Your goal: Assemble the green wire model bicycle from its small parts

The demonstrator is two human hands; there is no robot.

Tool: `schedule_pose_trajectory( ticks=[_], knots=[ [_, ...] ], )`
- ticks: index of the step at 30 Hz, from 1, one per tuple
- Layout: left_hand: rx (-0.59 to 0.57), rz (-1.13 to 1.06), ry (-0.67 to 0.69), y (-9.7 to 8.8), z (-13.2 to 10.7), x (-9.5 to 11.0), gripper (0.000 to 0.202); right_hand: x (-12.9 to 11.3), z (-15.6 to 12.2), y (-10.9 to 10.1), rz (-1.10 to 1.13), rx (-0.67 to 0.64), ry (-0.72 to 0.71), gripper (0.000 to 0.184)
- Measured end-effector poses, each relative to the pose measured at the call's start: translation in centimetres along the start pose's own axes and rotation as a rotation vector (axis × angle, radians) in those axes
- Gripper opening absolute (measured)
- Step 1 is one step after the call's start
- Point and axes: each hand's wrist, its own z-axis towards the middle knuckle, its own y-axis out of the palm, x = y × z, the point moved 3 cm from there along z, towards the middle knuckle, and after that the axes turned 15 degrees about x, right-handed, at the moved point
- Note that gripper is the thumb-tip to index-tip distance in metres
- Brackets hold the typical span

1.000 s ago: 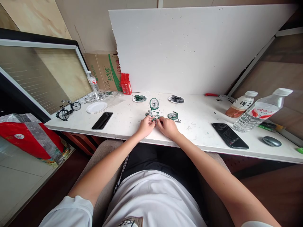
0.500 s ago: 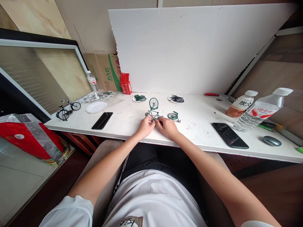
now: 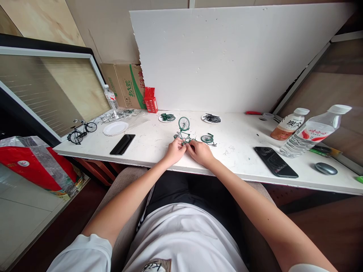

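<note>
A green model bicycle (image 3: 184, 130), with one wheel pointing up and away from me, is held between my hands near the table's front edge. My left hand (image 3: 175, 150) is closed on the left side of its frame. My right hand (image 3: 200, 152) pinches at the frame's near end; its fingertips hide what exactly they grip. Just to the right lies a loose green wheel with a fender (image 3: 207, 139). Tiny green bits are scattered around the bicycle.
White plates hold green parts (image 3: 168, 117) and black parts (image 3: 212, 118). A finished black model bicycle (image 3: 82, 131), a white plate (image 3: 115, 128) and a phone (image 3: 123, 144) lie left. Right are another phone (image 3: 275, 161), two bottles (image 3: 313, 132) and a mouse (image 3: 326, 168).
</note>
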Motion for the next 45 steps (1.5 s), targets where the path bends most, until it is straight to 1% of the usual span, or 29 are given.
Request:
schedule_pose_trajectory(
  ticks=[14,26,30,37,41,45],
  knots=[
    [-0.004,0.012,0.008,-0.01,0.12,-0.4,0.026,0.06,0.03,0.17,-0.005,-0.016,-0.011,0.037],
    [0.003,-0.003,0.015,0.04,0.1,-0.51,0.025,-0.05,0.01,0.04,0.004,-0.022,-0.011,0.036],
    [-0.009,0.027,0.03,0.09,0.05,-0.42,0.025,-0.04,-0.02,0.08,0.005,-0.025,-0.014,0.036],
    [-0.016,0.044,0.071,-0.05,-0.14,-0.16,0.025,0.05,-0.12,0.03,0.01,0.02,-0.009,0.04],
    [-0.021,0.045,0.095,-0.16,-0.11,-0.42,0.024,0.1,-0.11,0.0,-0.035,0.025,0.008,0.036],
    [-0.014,0.032,0.079,-0.2,-0.05,-0.62,0.023,0.12,-0.12,0.1,-0.033,0.038,0.008,0.035]
  ],
)
